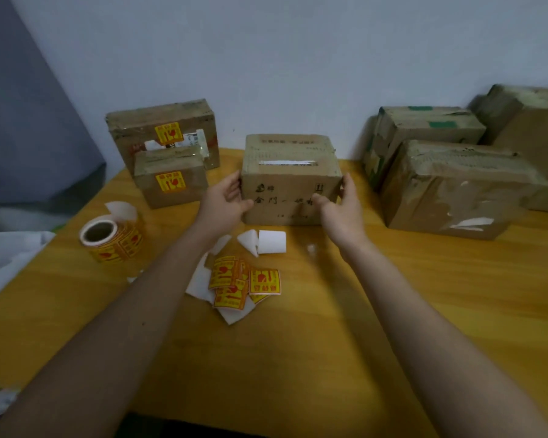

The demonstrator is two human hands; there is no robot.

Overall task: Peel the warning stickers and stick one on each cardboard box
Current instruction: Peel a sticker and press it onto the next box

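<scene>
Now your left hand (227,197) and right hand (339,203) grasp the stiff, probably light middle box (290,181) by its sides; keep that hold.

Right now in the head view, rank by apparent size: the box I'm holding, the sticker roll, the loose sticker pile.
1. Held box
2. Sticker pile and sticker roll look similar; unranked.

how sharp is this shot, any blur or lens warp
Head view: dim, flat light; soft throughout, print on the centre box smeared; right hand and left hand slightly motion-blurred; wide-angle warp bows the table edge and stretches both forearms.
</scene>
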